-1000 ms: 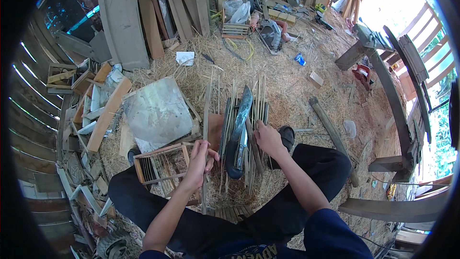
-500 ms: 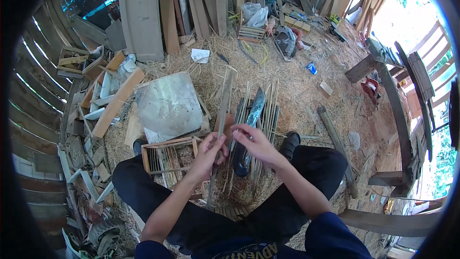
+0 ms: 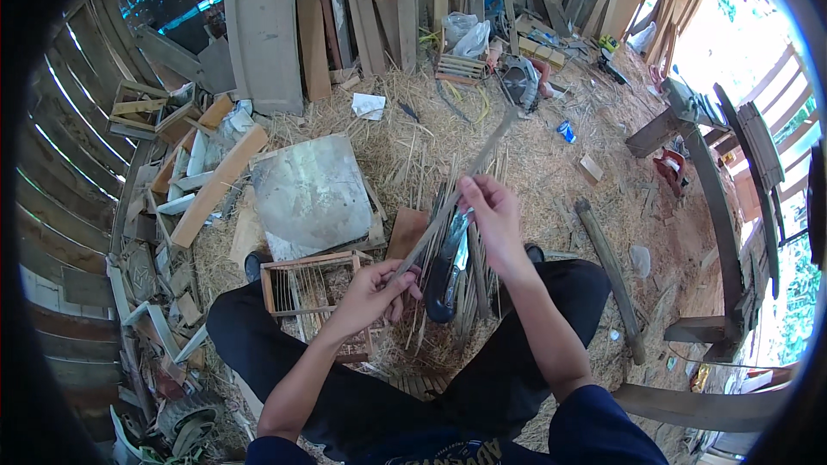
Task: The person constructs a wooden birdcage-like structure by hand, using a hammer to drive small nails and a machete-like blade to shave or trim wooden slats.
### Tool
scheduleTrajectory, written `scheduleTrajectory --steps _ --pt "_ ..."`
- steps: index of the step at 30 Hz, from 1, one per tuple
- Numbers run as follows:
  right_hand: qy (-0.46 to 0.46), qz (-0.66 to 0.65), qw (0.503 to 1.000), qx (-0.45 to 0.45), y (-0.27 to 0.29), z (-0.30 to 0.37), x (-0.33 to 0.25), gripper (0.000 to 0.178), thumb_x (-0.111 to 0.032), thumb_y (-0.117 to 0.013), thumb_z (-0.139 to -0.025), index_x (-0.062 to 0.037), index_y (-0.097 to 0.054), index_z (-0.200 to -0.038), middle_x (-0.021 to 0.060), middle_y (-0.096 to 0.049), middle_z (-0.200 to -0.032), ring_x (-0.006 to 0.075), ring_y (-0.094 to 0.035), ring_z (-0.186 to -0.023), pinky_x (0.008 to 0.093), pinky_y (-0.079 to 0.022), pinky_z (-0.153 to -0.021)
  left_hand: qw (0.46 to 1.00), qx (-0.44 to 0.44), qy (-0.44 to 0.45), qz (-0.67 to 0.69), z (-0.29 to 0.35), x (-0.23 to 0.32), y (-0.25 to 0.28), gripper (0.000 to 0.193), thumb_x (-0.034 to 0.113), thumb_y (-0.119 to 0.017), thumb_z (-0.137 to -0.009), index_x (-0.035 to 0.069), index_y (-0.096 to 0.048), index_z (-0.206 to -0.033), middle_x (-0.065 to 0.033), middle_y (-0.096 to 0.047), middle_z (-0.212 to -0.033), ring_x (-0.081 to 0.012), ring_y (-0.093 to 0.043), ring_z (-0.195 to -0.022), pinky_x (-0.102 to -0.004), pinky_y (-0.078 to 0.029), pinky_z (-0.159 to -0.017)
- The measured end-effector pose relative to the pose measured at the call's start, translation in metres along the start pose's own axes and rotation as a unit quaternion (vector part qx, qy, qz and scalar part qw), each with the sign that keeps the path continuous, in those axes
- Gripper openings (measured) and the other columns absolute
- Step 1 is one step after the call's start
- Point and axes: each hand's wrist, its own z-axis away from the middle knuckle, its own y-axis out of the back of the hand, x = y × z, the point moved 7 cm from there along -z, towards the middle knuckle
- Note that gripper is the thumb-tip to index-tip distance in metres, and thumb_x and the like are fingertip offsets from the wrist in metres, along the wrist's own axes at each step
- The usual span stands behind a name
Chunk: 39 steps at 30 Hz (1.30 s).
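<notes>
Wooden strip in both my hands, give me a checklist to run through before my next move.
1. Left hand holding the wooden strip: ok, near its lower end.
2. Right hand holding it: ok, fingers farther up.
3. Large knife covered: not ok, its blade lies bare on the sticks.
4. Left hand clear of the barred frame: cannot tell, they overlap in view.
5. Strip free of cracks: cannot tell, too small.

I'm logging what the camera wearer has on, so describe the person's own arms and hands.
The left hand and right hand are ungloved, with bare wrists. The left forearm and right forearm are bare too. The left sleeve and right sleeve are short and dark navy, with no marking visible on either.
</notes>
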Motion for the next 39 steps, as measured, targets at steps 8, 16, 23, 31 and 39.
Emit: scheduleTrajectory --steps 8,16,23,31,39 --pt "-0.102 0.022 0.98 -0.168 -0.041 0.019 0.02 0.024 -0.028 -0.059 -0.102 -0.0039 -0.059 -0.098 -0.0016 -0.058 -0.073 0.0074 -0.057 -0.063 0.0227 -0.042 -0.056 0.997 0.058 -0.04 0.032 0.016 0.021 0.003 0.043 0.02 -0.058 -0.103 0.002 -0.051 -0.141 -0.0128 -0.072 -0.109 -0.0083 -0.062 -0.062 -0.0209 -0.049 -0.058" --pt "-0.203 -0.209 0.956 -0.033 -0.017 -0.001 0.036 0.02 -0.026 -0.059 -0.101 -0.0065 -0.056 -0.102 0.0012 -0.059 -0.078 0.0126 -0.06 -0.067 0.0277 -0.049 -0.061 0.968 0.023 -0.246 0.048 0.035 0.056 0.007 0.049 0.011 -0.07 -0.092 0.004 -0.057 -0.139 -0.0124 -0.068 -0.127 -0.0152 -0.065 -0.101 -0.0264 -0.052 -0.078" --pt "-0.267 -0.114 0.95 -0.113 -0.049 0.012 0.07 0.036 -0.041 -0.057 -0.102 -0.0062 -0.063 -0.109 -0.0005 -0.059 -0.075 0.0125 -0.061 -0.065 0.0269 -0.047 -0.06 0.949 0.085 -0.293 -0.081 0.037 0.06 0.011 0.038 0.017 -0.075 -0.087 0.006 -0.069 -0.123 -0.0078 -0.073 -0.117 -0.0154 -0.064 -0.104 -0.0269 -0.05 -0.078" --pt "-0.25 -0.036 0.959 -0.129 -0.067 0.021 0.084 0.049 -0.049 -0.051 -0.103 -0.0034 -0.066 -0.11 0.0017 -0.06 -0.076 0.0115 -0.058 -0.064 0.0281 -0.048 -0.06 0.937 0.12 -0.314 -0.101 0.035 0.062 0.021 0.043 0.034 -0.066 -0.095 0.0 -0.068 -0.121 -0.0151 -0.069 -0.11 -0.0152 -0.066 -0.088 -0.0239 -0.049 -0.069" --pt "0.037 0.51 0.842 -0.171 -0.037 0.037 0.091 0.047 -0.04 -0.056 -0.098 0.0007 -0.053 -0.122 0.0242 -0.068 -0.076 0.0426 -0.069 -0.078 0.0507 -0.054 -0.065 0.972 0.173 -0.145 0.064 0.024 0.026 0.046 0.035 0.028 -0.062 -0.099 0.004 -0.069 -0.123 -0.005 -0.073 -0.108 -0.0002 -0.045 -0.066 -0.0179 -0.037 -0.058"
